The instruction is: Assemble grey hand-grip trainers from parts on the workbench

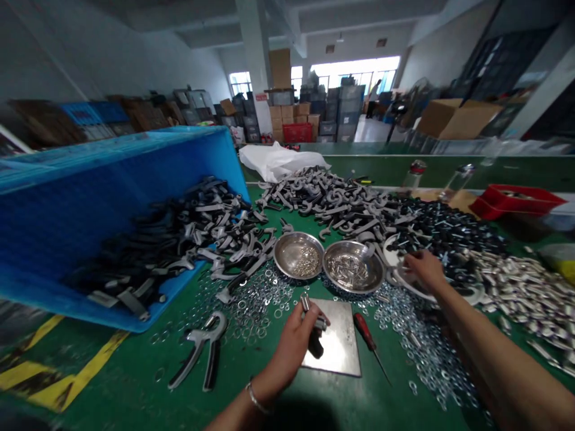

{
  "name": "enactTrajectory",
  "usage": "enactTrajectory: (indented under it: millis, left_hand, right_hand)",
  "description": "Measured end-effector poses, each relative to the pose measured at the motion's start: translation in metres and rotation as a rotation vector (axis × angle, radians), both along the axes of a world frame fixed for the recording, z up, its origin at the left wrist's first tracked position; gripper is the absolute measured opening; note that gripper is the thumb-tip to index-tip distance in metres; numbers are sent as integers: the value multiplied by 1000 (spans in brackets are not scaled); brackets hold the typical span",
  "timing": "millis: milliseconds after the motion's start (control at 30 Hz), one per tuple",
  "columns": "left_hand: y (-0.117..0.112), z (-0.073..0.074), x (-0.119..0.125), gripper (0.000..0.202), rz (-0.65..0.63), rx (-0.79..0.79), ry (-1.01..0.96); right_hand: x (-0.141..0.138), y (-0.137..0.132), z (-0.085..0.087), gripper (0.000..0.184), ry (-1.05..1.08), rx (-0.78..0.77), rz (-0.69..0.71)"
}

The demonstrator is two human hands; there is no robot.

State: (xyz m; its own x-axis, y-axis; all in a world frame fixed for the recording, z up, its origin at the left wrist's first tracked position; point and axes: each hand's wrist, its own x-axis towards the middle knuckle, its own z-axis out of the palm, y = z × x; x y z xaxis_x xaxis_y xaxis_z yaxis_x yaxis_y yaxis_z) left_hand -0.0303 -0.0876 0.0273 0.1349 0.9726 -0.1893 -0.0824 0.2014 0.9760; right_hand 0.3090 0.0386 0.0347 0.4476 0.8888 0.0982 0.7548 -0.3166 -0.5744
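My left hand (294, 335) is closed over a metal plate (339, 341), its fingers wrapped around a shiny cylindrical metal part (305, 301). Another shiny end pokes out by the fingertips; I cannot tell whether it is the same part. My right hand (424, 269) reaches over a metal dish (417, 288) on the right, fingertips pinched; whatever they hold is hidden. Two steel bowls stand between: the left bowl (278, 257) holds small rings, the right bowl (380, 278) small metal pins. A red-handled screwdriver (366, 332) lies beside the plate.
A blue crate (135, 161) full of grey-and-black handles stands left. An assembled hand grip (202, 347) lies before it. More handles (341, 197) are heaped behind the bowls. Black knobs (449, 227), metal cylinders (525, 293), loose washers (260, 299) and a red tray (516, 200) fill the surroundings.
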Motion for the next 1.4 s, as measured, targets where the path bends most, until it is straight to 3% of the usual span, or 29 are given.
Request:
enactTrajectory:
  millis: [100, 233, 333, 500, 567, 733, 867, 933, 1000, 1100, 1233, 1400]
  left_hand:
    - [-3, -6, -11, 36, 60, -26, -132]
    - [-13, -10, -5, 36, 25, -11, -170]
    - [-22, -3, 1, 40, -15, 28, -116]
    - [-36, 12, -4, 38, -124, 108, -8]
    - [-39, 16, -8, 36, -112, 139, 14]
    - [-42, 25, -13, 33, -93, 208, 66]
    - [-45, 30, -15, 31, -129, 304, 189]
    - [-46, 30, -15, 29, -139, 351, 251]
    - [-45, 28, -15, 26, -131, 405, 305]
    - [-40, 21, -17, 22, -102, 459, 404]
    - [-35, 15, -22, 23, -114, 455, 444]
    - [-35, 11, -31, 25, -320, 483, 430]
  right_hand:
    - [-20, -68, 11, 48, 152, 12, 155]
    - [-83, -165, 21, 37, 368, 5, 485]
    - [-121, -197, 22, 26, 341, 73, 637]
    - [-147, -196, 20, 25, 283, 193, 840]
    - [-157, -197, 18, 20, 362, 193, 795]
    - [-177, -206, 14, 23, 835, 32, 608]
    - [-172, -207, 16, 22, 558, 231, 773]
    - [-171, -204, 18, 23, 520, 270, 846]
    - [-176, -202, 17, 19, 732, 159, 780]
    - [-188, -201, 16, 31, 1095, -102, 629]
    - [-197, -204, 11, 39, 1008, -155, 591]
    - [-193, -209, -1, 68, 1313, -737, 680]
